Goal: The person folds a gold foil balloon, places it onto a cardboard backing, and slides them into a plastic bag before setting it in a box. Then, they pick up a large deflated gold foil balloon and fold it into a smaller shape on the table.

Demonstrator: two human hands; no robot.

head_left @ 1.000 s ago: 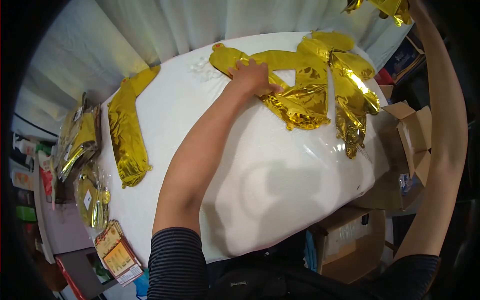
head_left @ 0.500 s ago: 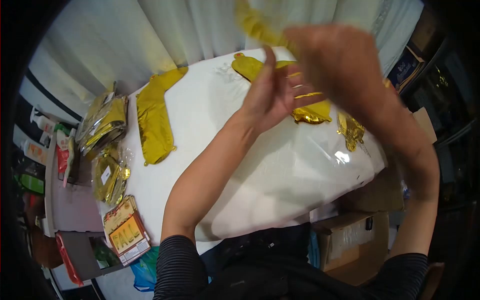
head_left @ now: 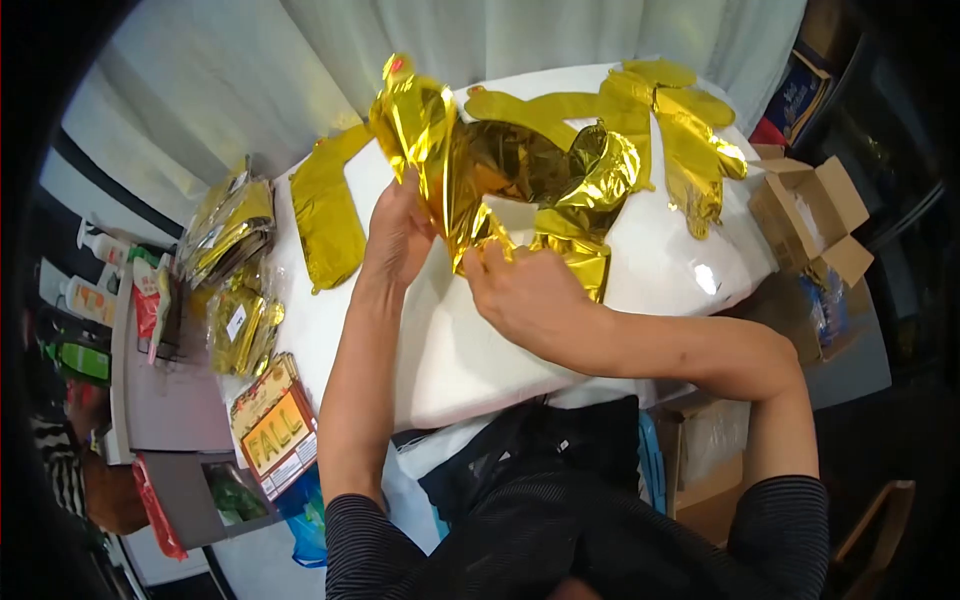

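A shiny gold foil balloon (head_left: 437, 150), partly unfolded and crumpled, is held up over the white table (head_left: 440, 350). My left hand (head_left: 400, 228) is closed around its left side, below a tip with a small red mark. My right hand (head_left: 530, 290) pinches its lower edge, fingers bent toward me. The balloon's right part curls over the table and hides some of what lies beneath. One flat gold foil balloon (head_left: 325, 215) lies to the left of my hands. Behind and to the right, more flat gold foil balloons (head_left: 690, 130) lie on the table.
Plastic-wrapped gold foil packs (head_left: 230, 225) lie along the left edge, near a box marked FALL (head_left: 275, 430). An open cardboard box (head_left: 805, 210) stands at the right edge. Bottles (head_left: 90, 300) fill the left shelf; a person's arm (head_left: 110, 495) shows at far left.
The blurred foil raised in my right hand is now lowered in front of me and spread between both hands. My left hand, open before, has closed on it. Further flat foil shows at the right.
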